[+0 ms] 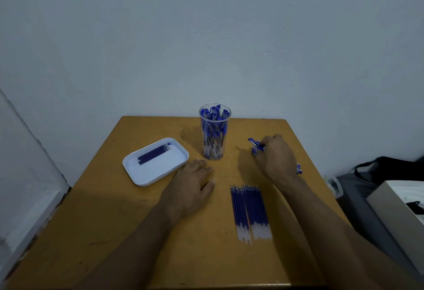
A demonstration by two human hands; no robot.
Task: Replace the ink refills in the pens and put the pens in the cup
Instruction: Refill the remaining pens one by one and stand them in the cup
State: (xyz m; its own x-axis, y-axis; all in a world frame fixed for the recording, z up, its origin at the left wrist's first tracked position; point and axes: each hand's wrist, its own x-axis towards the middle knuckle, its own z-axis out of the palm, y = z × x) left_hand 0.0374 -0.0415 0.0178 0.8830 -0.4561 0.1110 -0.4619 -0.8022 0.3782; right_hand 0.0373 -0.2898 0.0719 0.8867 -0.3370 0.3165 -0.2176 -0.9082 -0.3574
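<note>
Two bare hands are over the wooden table (pixel 128 221). The left hand (pixel 191 188) lies flat on the tabletop, fingers straight and slightly spread, holding nothing. Just beyond its fingertips stands one clear cup (pixel 214 131), upright, packed with blue-capped pens; they overlap too much to count. To the left of those fingers sits one white tray (pixel 146 175) with a small bundle of dark refills (pixel 154 153) lying together, perhaps five; the exact number cannot be told.

The right hand (pixel 276 155) reaches over a cluster of blue pens (pixel 255 145) lying on the table, fingers curled down onto them; whether they actually clasp a pen cannot be told. Blue ends of more pens show past the wrist side.

Between the two forearms, nearer than both sets of fingers, one row of new refills (pixel 250 211) lies side by side, tips pointing away, roughly fifteen.
</note>
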